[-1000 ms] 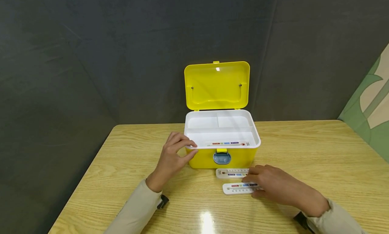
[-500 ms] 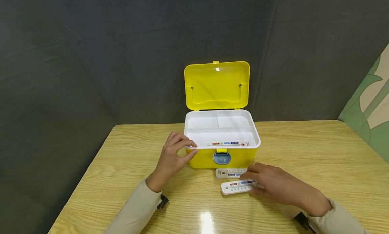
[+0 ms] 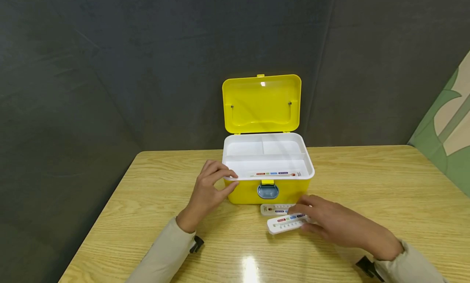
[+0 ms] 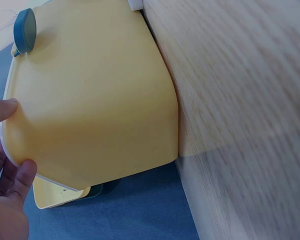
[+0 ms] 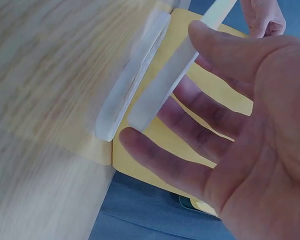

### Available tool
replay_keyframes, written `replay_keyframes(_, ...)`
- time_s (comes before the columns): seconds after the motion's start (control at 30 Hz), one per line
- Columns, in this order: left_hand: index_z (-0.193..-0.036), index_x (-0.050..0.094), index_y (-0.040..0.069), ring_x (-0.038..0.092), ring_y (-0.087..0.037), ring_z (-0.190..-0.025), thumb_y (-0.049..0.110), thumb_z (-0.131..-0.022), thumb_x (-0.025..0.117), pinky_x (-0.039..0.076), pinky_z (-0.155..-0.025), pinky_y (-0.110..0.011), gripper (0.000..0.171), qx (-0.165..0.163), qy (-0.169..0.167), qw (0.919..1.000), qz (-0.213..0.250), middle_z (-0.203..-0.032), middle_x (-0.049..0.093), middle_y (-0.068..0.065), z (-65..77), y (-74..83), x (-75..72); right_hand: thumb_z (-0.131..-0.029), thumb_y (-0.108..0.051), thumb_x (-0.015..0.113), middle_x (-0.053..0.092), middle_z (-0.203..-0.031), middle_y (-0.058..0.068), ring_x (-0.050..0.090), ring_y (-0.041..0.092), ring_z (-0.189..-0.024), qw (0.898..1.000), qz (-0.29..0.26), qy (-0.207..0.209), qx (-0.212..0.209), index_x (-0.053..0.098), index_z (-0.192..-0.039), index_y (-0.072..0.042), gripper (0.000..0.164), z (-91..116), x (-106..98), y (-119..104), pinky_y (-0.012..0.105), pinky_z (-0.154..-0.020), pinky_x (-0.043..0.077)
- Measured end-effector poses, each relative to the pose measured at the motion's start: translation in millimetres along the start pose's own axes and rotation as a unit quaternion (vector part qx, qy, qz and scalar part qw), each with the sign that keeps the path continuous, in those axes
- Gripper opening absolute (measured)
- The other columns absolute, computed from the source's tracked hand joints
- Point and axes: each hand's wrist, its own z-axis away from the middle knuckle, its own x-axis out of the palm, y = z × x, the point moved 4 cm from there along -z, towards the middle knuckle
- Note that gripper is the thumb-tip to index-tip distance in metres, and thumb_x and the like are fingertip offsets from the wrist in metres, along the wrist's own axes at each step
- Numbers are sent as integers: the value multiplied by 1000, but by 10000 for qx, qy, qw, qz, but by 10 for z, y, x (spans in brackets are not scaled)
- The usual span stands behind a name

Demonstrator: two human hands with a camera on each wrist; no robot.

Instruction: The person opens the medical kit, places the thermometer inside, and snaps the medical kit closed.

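My right hand [image 3: 334, 221] pinches a flat white thermometer [image 3: 282, 225] with coloured blocks and a printed scale. In the right wrist view the held thermometer [image 5: 162, 85] is tilted, thumb on one face and fingers along the other. Behind it, a second thermometer [image 3: 272, 210] lies on the table against the front of the yellow storage box [image 3: 244, 193], partly covered by that hand. My left hand [image 3: 210, 187] grips the box's front left rim between thumb and fingers. Another thermometer [image 3: 273, 174] lies in the front compartment of the box's white tray [image 3: 249, 164].
The yellow lid [image 3: 262, 105] stands open at the back of the box. A blue-grey latch [image 3: 268, 191] hangs on its front. Underneath is a wood-grain table [image 3: 154, 185], with a dark cloth wall [image 3: 165, 70] behind.
My right hand has lifted the nearer thermometer off the table, tilting it and shifting it slightly left toward the box. My left hand keeps its place on the rim.
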Motion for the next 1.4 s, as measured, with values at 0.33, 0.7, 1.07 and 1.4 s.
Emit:
replay_keyframes(0.33,-88,74,12,52,-17,-91,9,-79,84,48,-82,-31,14,14,2,10000,14,-89,62,0,2,-5,-1,-94,-24,69,57,-132,-9,56,4,-106,9987,-171,358,-313,55,-131,-31,39,-6,-48,-21,29,-87,56)
replay_keyframes(0.7,-88,74,12,52,-17,-91,9,-78,85,49,-83,-31,15,36,11,10000,-17,-88,62,0,4,-8,5,-90,-12,73,56,-126,-11,54,2,-102,9963,-172,577,-619,49,-141,-36,61,-5,-64,-31,24,-83,54)
replay_keyframes(1.07,-88,74,12,53,-17,-91,9,-78,84,49,-82,-31,14,36,20,10000,1,-88,62,0,-1,-1,-4,-85,-9,77,53,-110,-12,48,-1,-91,9953,70,714,-643,49,-145,-37,72,1,-88,-51,15,-72,48)
replay_keyframes(1.4,-88,74,11,52,-17,-91,9,-78,84,48,-82,-31,14,72,27,10000,49,-88,62,-1,4,-3,-8,-79,-8,81,54,-113,-11,49,0,-93,9900,288,1090,-853,51,-144,-34,77,1,-141,-83,16,-74,50)
